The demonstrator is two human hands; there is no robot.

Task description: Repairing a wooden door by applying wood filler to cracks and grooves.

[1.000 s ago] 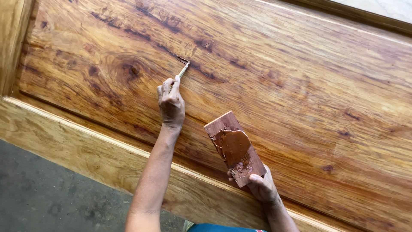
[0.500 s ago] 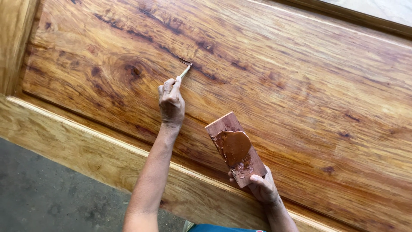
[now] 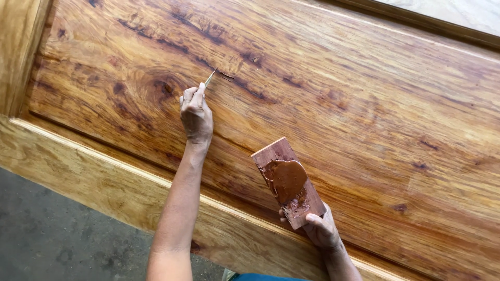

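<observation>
Hands examined against the wooden panel (image 3: 323, 99), a broad varnished slab with strong golden-brown grain that fills most of the view.

Left hand (image 3: 196, 115): closed around a thin blade tool (image 3: 210, 78), fingers curled, wrist straight. The tool's tip meets the panel surface at the near end of a dark crack (image 3: 225, 76) in the upper middle of the panel, just right of a round knot (image 3: 165, 88). The forearm runs down across the panel's lower edge.

Right hand (image 3: 322, 228): gripping the near end of a small reddish wooden block (image 3: 288, 182), thumb over the top face, fingers wrapped beneath. The block is held tilted above the lower part of the panel, right of the left forearm. A smooth mound of brown filler paste (image 3: 287, 178) sits on the block's upper face, with smears trailing toward the thumb.

Surroundings: a raised lighter frame moulding (image 3: 99, 177) borders the panel along its lower and left edges. Grey concrete floor (image 3: 47, 239) shows beyond the moulding at lower left. Whether paste sits on the tool tip cannot be told.
</observation>
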